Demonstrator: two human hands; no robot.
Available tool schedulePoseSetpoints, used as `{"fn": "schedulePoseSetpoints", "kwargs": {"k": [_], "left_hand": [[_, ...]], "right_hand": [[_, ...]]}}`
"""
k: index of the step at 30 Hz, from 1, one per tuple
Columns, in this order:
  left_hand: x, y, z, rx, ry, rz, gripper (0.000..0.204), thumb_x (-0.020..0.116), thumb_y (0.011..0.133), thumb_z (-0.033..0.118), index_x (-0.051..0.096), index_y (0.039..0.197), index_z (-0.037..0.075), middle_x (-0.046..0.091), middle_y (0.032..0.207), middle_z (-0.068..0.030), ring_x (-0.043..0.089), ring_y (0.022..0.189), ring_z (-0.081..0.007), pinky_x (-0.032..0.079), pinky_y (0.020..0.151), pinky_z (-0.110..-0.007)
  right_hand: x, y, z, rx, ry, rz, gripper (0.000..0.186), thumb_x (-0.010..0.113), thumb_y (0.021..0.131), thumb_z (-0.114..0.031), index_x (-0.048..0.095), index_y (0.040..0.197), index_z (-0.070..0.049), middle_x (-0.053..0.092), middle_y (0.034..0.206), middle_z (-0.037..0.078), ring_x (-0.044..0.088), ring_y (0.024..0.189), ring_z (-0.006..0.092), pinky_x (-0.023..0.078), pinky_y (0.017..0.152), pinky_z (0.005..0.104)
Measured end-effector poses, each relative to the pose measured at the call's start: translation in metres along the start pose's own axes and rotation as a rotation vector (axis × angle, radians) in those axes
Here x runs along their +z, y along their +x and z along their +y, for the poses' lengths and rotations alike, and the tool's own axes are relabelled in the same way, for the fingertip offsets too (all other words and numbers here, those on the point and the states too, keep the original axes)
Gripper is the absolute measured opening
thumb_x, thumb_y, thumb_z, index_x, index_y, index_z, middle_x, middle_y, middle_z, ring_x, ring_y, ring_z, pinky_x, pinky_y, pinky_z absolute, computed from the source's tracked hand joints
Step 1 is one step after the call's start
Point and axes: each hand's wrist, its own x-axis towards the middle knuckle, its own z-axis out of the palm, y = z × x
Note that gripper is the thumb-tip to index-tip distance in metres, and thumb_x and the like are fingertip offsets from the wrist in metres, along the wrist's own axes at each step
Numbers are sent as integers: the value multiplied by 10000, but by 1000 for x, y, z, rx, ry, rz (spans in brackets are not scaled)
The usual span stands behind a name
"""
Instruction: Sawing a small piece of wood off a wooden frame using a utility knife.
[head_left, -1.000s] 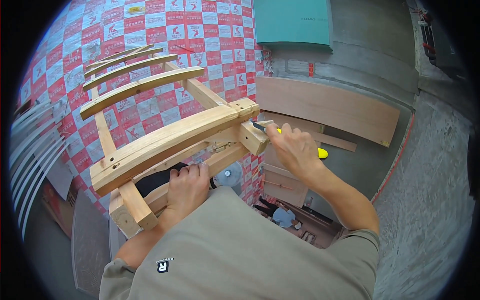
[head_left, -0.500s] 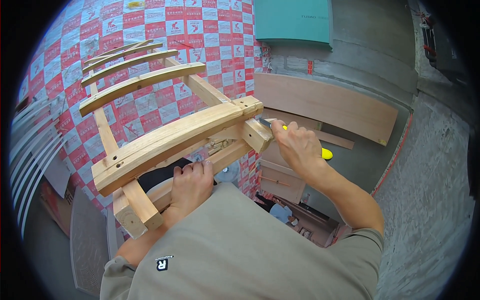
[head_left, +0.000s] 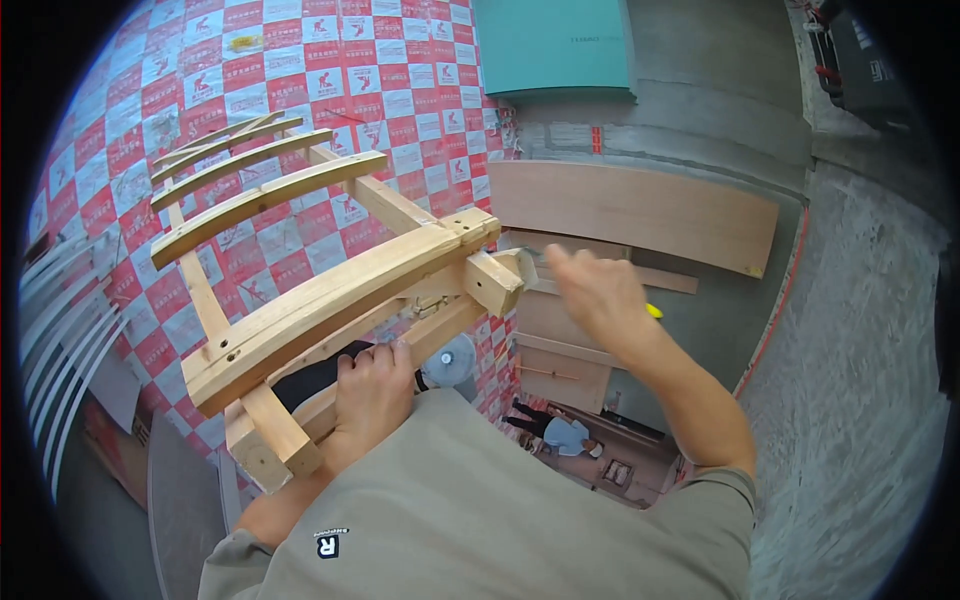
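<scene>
In front of me a wooden stepladder (head_left: 330, 300) rises, its pale top bar (head_left: 345, 305) slanting from lower left to upper right. My left hand (head_left: 375, 385) is closed round a wooden crosspiece on my side, below that bar. My right hand (head_left: 600, 290) is closed on a yellow-handled putty knife (head_left: 654, 311), whose handle end pokes out behind the fist. Its greyish blade, partly blurred, seems to lie by the ladder's right end block (head_left: 494, 284). Most of the handle is hidden by my fingers.
Red-and-white printed sheeting (head_left: 290, 60) covers the floor beyond. A green box-like panel (head_left: 555, 45) is at the top. Wooden boards (head_left: 630, 210) lie to the right, beside a rough grey wall (head_left: 860, 380). White strips (head_left: 75, 350) stand at left. Below is another person (head_left: 565, 435).
The right fist has turned and shifted slightly down, keeping the putty knife. The view has shifted a little, so the ladder appears lower and further left. The left hand keeps its hold.
</scene>
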Motion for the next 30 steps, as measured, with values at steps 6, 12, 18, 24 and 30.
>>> {"fn": "schedulePoseSetpoints", "kwargs": {"k": [6, 12, 18, 24, 30], "left_hand": [[2, 3, 4, 19, -27, -28, 181, 630, 814, 152, 630, 968, 56, 665, 786, -82, 687, 706, -234, 532, 684, -440], [2, 3, 4, 3, -27, -24, 188, 627, 815, 153, 632, 972, 49, 677, 801, -89, 690, 718, -228, 538, 696, -437], [-1, -1, 3, -15, -42, -62, 168, 622, 828, 157, 630, 968, 64, 682, 803, -84, 698, 732, -225, 543, 710, -443], [2, 19, 11, -18, -46, -14, 174, 610, 846, 153, 625, 1002, 76, 678, 795, -81, 699, 743, -229, 542, 726, -443], [1, 0, -2, -8, -10, -66, 221, 618, 843, 160, 641, 1037, 57, 672, 798, -84, 692, 736, -242, 527, 698, -440]], "right_hand": [[5, 12, -8, -84, 69, 1, 88, 552, 899, -74, 532, 984, -61, 645, 725, 146, 699, 638, 329, 542, 526, 430], [4, 17, -6, -136, 47, -32, 93, 557, 898, -67, 511, 979, -61, 637, 712, 143, 696, 639, 334, 539, 518, 425], [8, 11, 1, -118, -36, -38, 136, 565, 897, -85, 551, 1030, -59, 653, 733, 142, 700, 645, 333, 549, 525, 418], [71, -95, 172, 112, -408, -132, 126, 562, 895, -119, 636, 995, -98, 731, 891, 170, 734, 762, 333, 569, 690, 511], [11, 2, 11, 39, 1, 18, 63, 508, 937, -122, 514, 968, -66, 670, 759, 173, 695, 667, 395, 548, 538, 477]]}}
